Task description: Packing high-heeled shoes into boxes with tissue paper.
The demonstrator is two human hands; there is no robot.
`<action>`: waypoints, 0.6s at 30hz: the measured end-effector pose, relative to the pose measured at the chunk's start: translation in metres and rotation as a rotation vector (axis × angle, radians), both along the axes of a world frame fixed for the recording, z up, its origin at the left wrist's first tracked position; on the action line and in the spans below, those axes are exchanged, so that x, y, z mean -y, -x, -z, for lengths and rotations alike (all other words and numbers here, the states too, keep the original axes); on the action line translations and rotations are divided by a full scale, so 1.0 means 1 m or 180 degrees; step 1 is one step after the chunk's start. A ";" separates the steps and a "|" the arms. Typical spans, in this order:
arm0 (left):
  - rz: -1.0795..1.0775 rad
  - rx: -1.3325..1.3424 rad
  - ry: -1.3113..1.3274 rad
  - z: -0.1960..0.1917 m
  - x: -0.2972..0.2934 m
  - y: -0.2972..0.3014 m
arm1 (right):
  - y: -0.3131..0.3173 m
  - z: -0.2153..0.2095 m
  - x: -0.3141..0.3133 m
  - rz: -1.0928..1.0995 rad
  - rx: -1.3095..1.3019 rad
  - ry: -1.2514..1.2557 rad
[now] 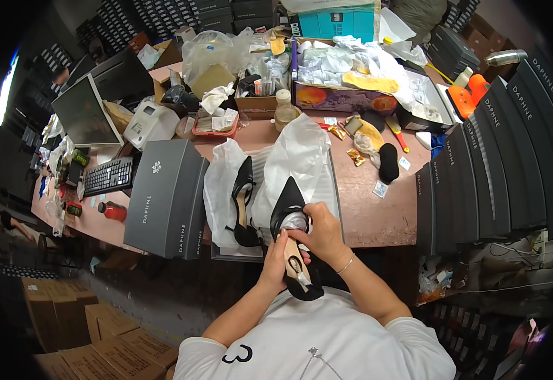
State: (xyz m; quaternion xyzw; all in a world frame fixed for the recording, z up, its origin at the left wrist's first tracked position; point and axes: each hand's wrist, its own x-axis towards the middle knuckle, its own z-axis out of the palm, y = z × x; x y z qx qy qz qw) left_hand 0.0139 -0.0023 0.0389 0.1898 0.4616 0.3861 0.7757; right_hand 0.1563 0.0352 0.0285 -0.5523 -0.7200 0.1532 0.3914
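Observation:
A black pointed-toe high-heeled shoe [286,197] is held in front of my chest, toe pointing away and heel end toward me. My left hand [275,265] is closed round its middle, with the beige insole showing beside the fingers. My right hand [324,235] grips the shoe's front part, thumb and fingers at the edge of the opening. Crumpled white paper [295,221] shows inside the toe. Beyond, the matching black shoe [246,233] lies on its side on white tissue paper [221,171] in an open shoebox. More tissue [298,149] rises behind the held shoe.
A grey shoebox lid [162,196] leans left of the open box, near a keyboard [108,176] and a red-capped bottle [112,211]. Stacked grey shoeboxes [479,171] wall off the right. A purple carton [346,100] of paper wads, a glass bottle [285,111] and a black-bristled brush [388,163] stand beyond.

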 end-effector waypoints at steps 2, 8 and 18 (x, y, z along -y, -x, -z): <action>0.0178 0.0278 0.0011 0.004 -0.003 0.004 | -0.004 -0.015 -0.010 -0.0114 -0.0227 -0.0250; 0.0424 0.0693 -0.0052 0.006 0.008 -0.006 | -0.008 -0.021 -0.008 -0.0459 -0.0965 0.0532; 0.1112 -0.0370 -0.1604 -0.007 -0.030 0.031 | -0.025 -0.033 -0.038 -0.0509 -0.0968 -0.0636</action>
